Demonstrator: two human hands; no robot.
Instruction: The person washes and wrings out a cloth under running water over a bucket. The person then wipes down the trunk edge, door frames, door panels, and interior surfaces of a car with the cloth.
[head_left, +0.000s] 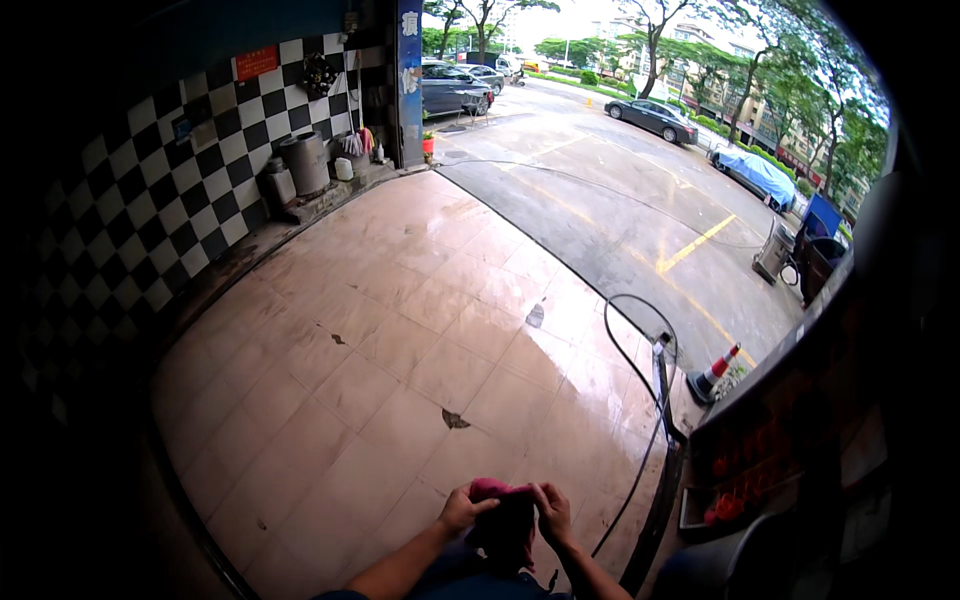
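A dark red cloth hangs in front of me at the bottom of the head view, its upper edge brighter pink-red and its lower folds in shadow. My left hand grips the upper left corner between thumb and fingers. The upper right corner is pinched by my right hand. Between the two hands the top edge is stretched. Below, the cloth drops close to my dark clothing.
Pinkish floor tiles shine wet, with broken patches. A black hose loops at right, near a traffic cone. A metal drum stands by the checkered wall. Beyond the dark threshold lies a parking lot with cars.
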